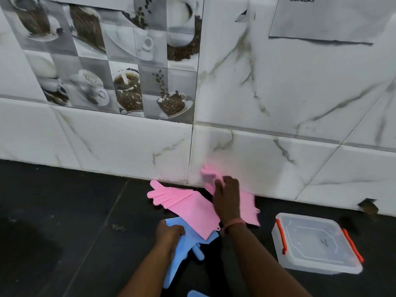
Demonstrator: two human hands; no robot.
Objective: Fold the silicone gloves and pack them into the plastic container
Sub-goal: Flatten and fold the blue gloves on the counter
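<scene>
Right hand [227,198] pinched a floppy pink glove [246,202]; left hand [169,232] gripped the blue glove [177,260]; soft silicone, probably best held by the cuff

Wall [278,103] closes off far side; pink glove [188,202] lies against its foot. Lidded box [315,245] stands right, orange latches [281,235] at both sides; open gap of bench [64,211] between box and gloves. Blue glove [177,254] near, partly under pink. Left of gloves: wide bare dark surface.
</scene>
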